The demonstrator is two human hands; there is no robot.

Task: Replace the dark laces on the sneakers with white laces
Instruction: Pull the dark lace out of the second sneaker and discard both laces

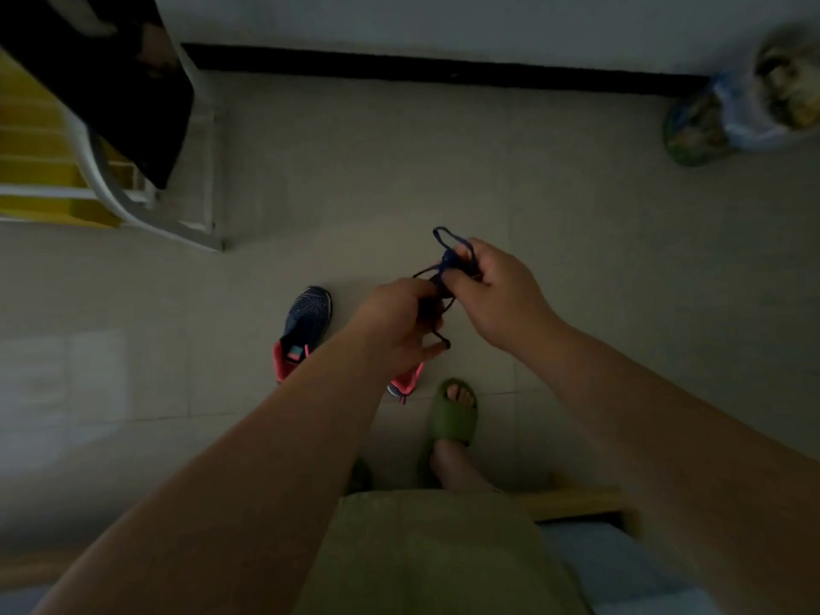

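Note:
A dark blue lace is bunched into loops between my two hands, held in the air above the floor. My left hand grips its lower part and my right hand pinches the upper loops. A navy sneaker with a pink heel lies on the floor to the left of my left hand, and no lace shows on it. A second sneaker shows only its pink heel under my left wrist. No white lace is in view.
A white chair draped with dark cloth stands at the back left. A plastic bag and a round container sit by the wall at the back right. My foot in a green slipper rests near the second sneaker.

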